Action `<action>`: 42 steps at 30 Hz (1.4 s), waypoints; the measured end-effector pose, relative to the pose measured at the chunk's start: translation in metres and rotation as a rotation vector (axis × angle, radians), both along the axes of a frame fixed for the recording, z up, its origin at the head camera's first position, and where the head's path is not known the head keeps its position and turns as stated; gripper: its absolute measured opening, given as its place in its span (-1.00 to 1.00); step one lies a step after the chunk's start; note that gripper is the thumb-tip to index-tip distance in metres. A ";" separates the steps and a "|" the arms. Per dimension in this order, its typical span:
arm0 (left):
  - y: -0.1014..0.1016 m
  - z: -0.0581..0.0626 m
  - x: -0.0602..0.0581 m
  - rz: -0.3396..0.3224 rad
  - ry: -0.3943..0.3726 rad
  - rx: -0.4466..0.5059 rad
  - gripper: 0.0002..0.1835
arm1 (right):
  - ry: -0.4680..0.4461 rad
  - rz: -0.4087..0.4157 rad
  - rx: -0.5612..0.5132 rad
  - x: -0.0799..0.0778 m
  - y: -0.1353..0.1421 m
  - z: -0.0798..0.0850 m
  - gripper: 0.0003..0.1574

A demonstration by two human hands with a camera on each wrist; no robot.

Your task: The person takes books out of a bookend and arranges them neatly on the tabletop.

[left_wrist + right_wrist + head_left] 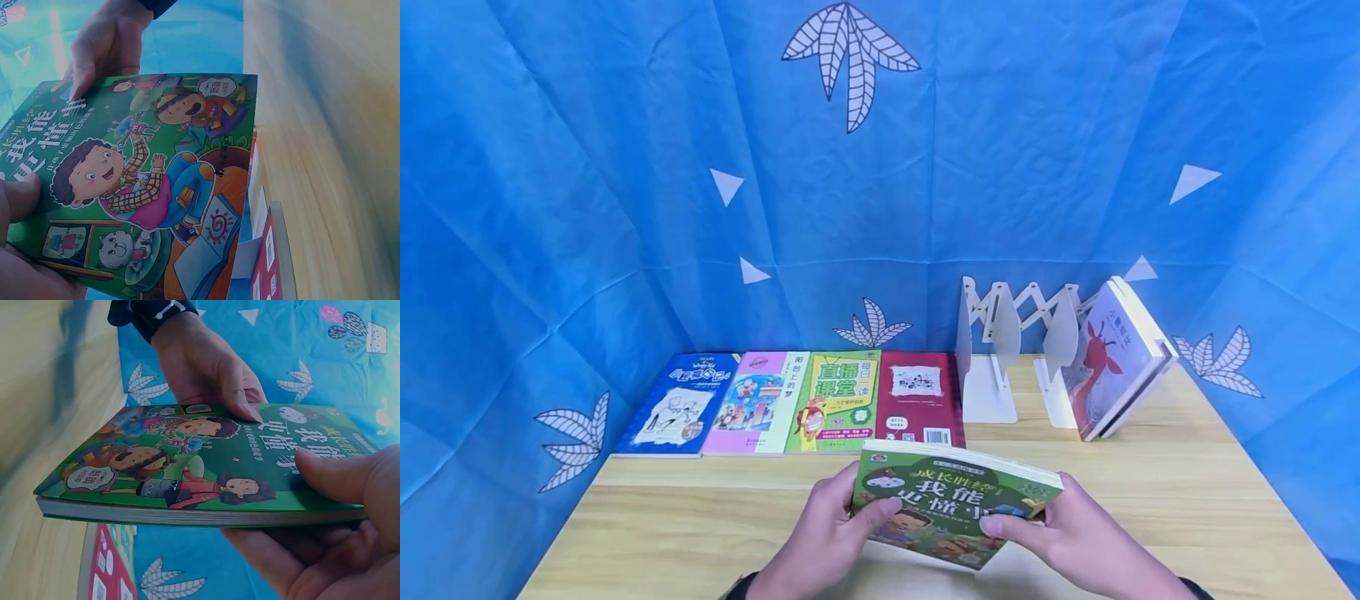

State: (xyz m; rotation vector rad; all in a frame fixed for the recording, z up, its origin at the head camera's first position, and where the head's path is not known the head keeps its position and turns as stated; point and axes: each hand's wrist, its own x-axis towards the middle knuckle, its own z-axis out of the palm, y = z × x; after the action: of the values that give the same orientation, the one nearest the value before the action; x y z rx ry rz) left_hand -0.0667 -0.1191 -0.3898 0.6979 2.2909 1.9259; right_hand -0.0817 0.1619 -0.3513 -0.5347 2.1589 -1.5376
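Here, green book (942, 521), edges in left grip (829, 536), right grip (1069, 532), bookends (989, 398) well away

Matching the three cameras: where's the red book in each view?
Head: red book slightly right of centre, below mid-height, beyond the held green book.
Left wrist: at the bottom edge, right of centre, cut off.
Right wrist: lower left, cut off at the bottom.
Shared landmark: green book.

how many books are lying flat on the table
4, in a row: blue book far left, then pink book, green book, and red book at right. Any underneath would be hidden.
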 end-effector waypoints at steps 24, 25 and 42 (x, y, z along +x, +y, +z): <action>-0.042 0.009 0.000 0.363 -0.205 0.021 -0.65 | 0.182 -0.121 -0.008 -0.002 0.018 0.006 -0.72; -0.047 0.009 -0.001 0.400 -0.213 0.013 -0.64 | 0.192 -0.166 -0.007 -0.001 0.020 0.007 -0.71; -0.148 -0.009 0.009 0.709 -0.355 -0.289 -0.31 | 0.363 -0.471 0.035 -0.001 0.050 0.021 -0.45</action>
State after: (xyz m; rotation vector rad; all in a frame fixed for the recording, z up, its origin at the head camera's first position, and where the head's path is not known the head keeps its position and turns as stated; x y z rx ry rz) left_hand -0.0574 -0.2676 -0.3985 -0.5158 2.6797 1.6516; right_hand -0.0830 0.2121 -0.3300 -0.3235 2.7340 -1.7385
